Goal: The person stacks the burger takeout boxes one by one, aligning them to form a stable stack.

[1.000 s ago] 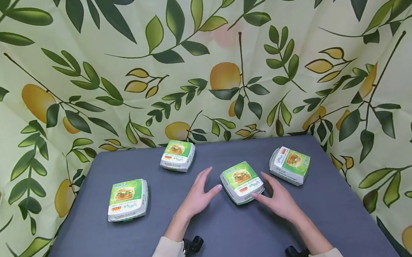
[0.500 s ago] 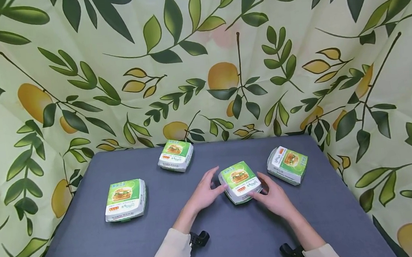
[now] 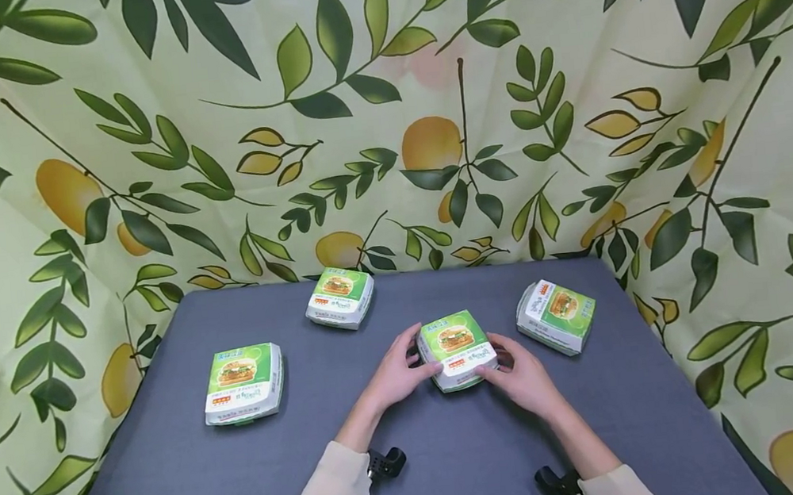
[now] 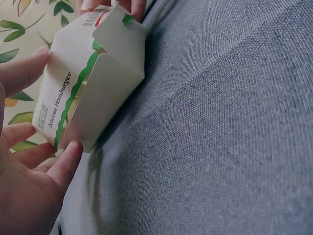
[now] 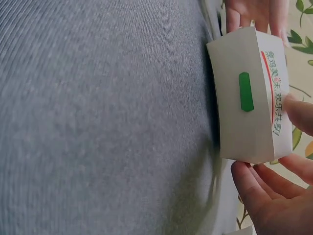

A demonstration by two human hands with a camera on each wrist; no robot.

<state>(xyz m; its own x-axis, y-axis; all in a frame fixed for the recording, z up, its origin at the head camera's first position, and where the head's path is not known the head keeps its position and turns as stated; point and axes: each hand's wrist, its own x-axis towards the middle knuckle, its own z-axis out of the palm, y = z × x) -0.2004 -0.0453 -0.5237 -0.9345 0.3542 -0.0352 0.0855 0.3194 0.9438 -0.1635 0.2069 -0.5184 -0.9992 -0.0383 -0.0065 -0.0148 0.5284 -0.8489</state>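
Note:
Between both hands sits a green and white hamburger box [image 3: 456,341], its lid printed with a burger picture. My left hand [image 3: 396,371] grips its left side, thumb at the lid's front edge and fingers along the side. On the opposite side my right hand [image 3: 521,371] grips it the same way. In the left wrist view, the words "Delicious Hamburger" run along the box's [image 4: 61,93] lid edge, with fingertips at its lower corner. The right wrist view shows the box's [image 5: 242,98] white front with a green tab, the right thumb on the lid edge. The lid is down.
Three similar hamburger boxes lie on the grey cloth-covered table [image 3: 197,490]: a left box [image 3: 244,383], a back box [image 3: 340,297] and a right box [image 3: 557,316] just beyond my right hand. A leaf-patterned curtain [image 3: 356,124] hangs behind the table.
My left hand has moved right to the box's side, and the fingers of both hands have closed on it. The box has shifted slightly left and turned a little.

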